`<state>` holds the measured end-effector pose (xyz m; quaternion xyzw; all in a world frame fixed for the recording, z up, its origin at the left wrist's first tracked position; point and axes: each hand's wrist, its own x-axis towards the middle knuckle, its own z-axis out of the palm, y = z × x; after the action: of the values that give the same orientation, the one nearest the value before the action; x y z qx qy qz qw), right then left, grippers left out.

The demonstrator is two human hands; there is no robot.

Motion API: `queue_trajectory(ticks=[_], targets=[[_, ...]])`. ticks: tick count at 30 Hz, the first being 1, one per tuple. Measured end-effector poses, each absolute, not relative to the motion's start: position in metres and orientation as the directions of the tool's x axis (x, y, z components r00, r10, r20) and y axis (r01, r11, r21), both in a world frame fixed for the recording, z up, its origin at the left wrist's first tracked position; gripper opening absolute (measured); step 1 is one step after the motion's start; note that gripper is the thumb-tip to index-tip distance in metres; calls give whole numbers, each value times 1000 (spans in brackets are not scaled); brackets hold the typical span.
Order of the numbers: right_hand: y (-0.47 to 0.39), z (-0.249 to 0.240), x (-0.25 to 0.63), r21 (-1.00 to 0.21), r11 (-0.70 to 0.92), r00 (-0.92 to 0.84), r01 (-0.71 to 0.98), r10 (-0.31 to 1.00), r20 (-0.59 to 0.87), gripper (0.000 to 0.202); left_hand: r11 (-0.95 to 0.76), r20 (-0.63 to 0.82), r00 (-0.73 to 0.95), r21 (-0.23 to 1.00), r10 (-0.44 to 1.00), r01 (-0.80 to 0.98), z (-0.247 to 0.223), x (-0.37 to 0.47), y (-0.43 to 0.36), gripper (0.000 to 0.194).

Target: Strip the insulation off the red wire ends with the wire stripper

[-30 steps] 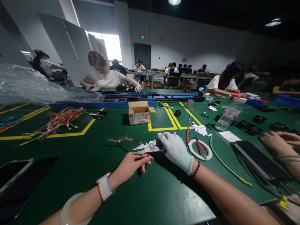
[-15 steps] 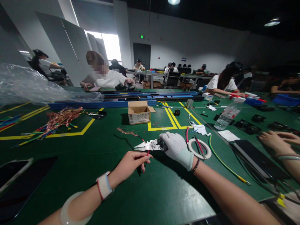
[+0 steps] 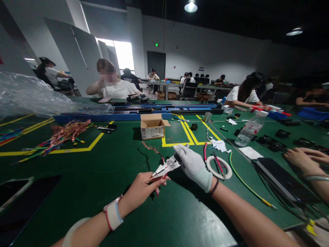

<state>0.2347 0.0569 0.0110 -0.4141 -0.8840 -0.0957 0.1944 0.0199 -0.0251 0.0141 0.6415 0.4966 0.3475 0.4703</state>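
Note:
My right hand (image 3: 192, 167), in a pale work glove, is closed around the handles of a pair of wire strippers (image 3: 167, 166). The tool's silver jaws point left and down to the fingers of my left hand (image 3: 141, 187). That hand is bare and pinches a red wire (image 3: 162, 157) just below the jaws. The wire runs up past the tool, and its far end fans out into bare copper strands (image 3: 150, 147). Whether the jaws grip the wire cannot be made out.
Beyond my hands stands an open cardboard box (image 3: 153, 132). A tape roll (image 3: 209, 165), a green-yellow cable (image 3: 241, 181) and a water bottle (image 3: 250, 128) lie or stand to the right. At left is a copper wire pile (image 3: 68, 133). A co-worker's hands (image 3: 303, 159) rest far right.
The wire strippers have tilted, their tip swinging down onto my left fingers. My left hand has shifted slightly down. The person across the table has raised a hand towards the head.

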Motion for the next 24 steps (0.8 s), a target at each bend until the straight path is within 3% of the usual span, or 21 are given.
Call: queue_trajectory(ticks=[5, 11, 19, 24], targets=[[56, 11, 236, -103, 669, -561, 736, 687, 462, 73, -154, 36, 307, 916, 951, 370, 15, 13, -20, 24], [61, 2, 239, -193, 692, -538, 696, 680, 498, 79, -139, 8, 304, 900, 953, 412, 17, 7, -10, 26], [69, 0, 241, -141, 697, -551, 703, 659, 512, 77, -124, -17, 310, 894, 951, 431, 14, 6, 4, 30], [70, -5, 241, -157, 733, -587, 662, 637, 500, 76, -213, 76, 266, 817, 961, 536, 15, 2, 5, 30]])
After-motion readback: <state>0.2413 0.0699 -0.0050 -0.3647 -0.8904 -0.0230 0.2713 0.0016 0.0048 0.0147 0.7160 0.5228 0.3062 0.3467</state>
